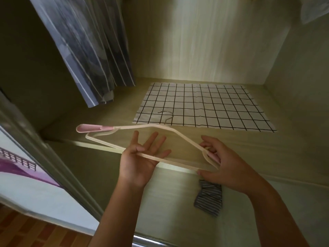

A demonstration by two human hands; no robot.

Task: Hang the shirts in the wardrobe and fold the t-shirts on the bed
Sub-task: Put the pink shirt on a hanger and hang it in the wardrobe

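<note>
While the right hand (226,163) curls its fingers and thumb round one rounded corner of a thin cream-coloured clothes hanger (178,164), the left hand (140,157) lies palm up with fingers spread and straight, the hanger's lower bar resting across it. The hanger is held level in front of the open pale wood-grain wardrobe (204,41), just above the front edge of its flat shelf (267,148). It has a curved silver wire hook (168,115) and a glossy pink cap (92,128) on its far left tip. Inside, grey striped shirts (89,50) hang in soft folds at the upper left. A white cloth with a black grid (204,106) lies flat on the shelf. Lower down sits a small folded piece of black-and-white striped fabric (209,199). A sliding door with a purple picture (26,166) stands to the left.
</note>
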